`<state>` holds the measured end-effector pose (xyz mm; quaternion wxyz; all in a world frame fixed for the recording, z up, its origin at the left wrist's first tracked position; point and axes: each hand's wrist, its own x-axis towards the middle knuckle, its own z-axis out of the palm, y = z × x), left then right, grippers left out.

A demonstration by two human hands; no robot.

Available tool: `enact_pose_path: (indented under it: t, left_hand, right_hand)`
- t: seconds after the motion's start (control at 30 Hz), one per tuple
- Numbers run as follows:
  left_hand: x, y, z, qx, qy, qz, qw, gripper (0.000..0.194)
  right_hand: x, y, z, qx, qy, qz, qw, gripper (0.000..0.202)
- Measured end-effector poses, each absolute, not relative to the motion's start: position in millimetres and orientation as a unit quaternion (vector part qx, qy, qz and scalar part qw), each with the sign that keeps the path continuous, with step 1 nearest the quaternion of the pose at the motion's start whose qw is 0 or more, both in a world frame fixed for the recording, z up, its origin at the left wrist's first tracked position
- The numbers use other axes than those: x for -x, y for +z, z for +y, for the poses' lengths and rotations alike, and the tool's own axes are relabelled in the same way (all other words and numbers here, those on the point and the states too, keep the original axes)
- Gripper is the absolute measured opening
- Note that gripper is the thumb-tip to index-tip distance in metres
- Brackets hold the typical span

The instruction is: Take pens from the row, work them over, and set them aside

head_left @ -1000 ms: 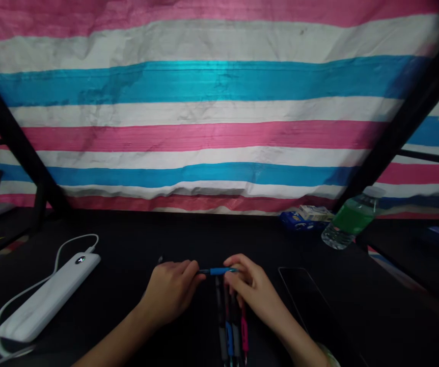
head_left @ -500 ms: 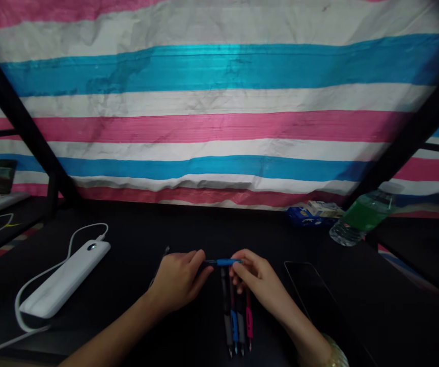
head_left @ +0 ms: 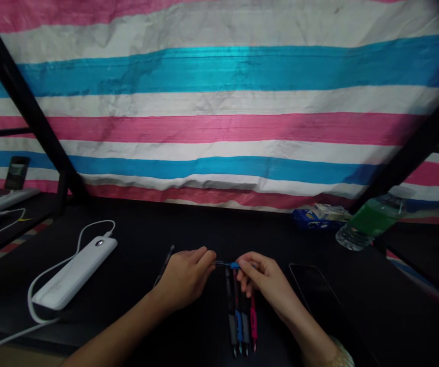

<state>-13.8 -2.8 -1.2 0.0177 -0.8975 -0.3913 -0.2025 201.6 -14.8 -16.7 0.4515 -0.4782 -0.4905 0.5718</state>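
Between my two hands is a pen, level above the black table. My left hand (head_left: 187,278) is closed round its left end, most of which is hidden in the fingers. My right hand (head_left: 265,280) pinches the pen's blue piece (head_left: 235,265) at the other end. A thin, partly clear stretch shows between the fingers of both hands. Just below lie several pens side by side: two with grey grips (head_left: 232,326), a blue one (head_left: 239,326) and a pink one (head_left: 253,323). Another dark pen (head_left: 165,265) lies beside my left hand, partly covered by it.
A white power bank (head_left: 76,272) with a cable lies on the left. To the right are a dark phone (head_left: 319,293), a bottle of green liquid (head_left: 372,221) and a blue packet (head_left: 307,219) with a small box on it. Striped sheeting (head_left: 219,127) hangs behind the table.
The blue piece has shifted rightward against the left hand's part, and less of it shows. A thin section is now exposed between the hands. The view has turned slightly left.
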Motion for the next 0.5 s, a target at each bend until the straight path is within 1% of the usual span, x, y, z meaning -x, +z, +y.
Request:
enact_pose_path:
  t: [0.1,0.23,0.37,0.5]
  left_hand:
    - [15,0,-2,0.886,-0.23,-0.402,0.012,0.011]
    - [18,4,-2,0.858,-0.296,-0.418,-0.044,0.009]
    - [22,8,-1,0.831,-0.353,-0.42,-0.089,0.013]
    - [25,9,4,0.805,-0.403,-0.416,-0.132,0.013]
  right_hand:
    - [-202,-17,-13,0.487,0.557,-0.476,0.476,0.042]
    - [-204,-13,-12,0.498,0.551,-0.435,0.509,0.035]
    - [-206,-7,-14,0.487,0.548,-0.395,0.553,0.025]
    - [-209,-3,-14,0.495,0.532,-0.355,0.588,0.021]
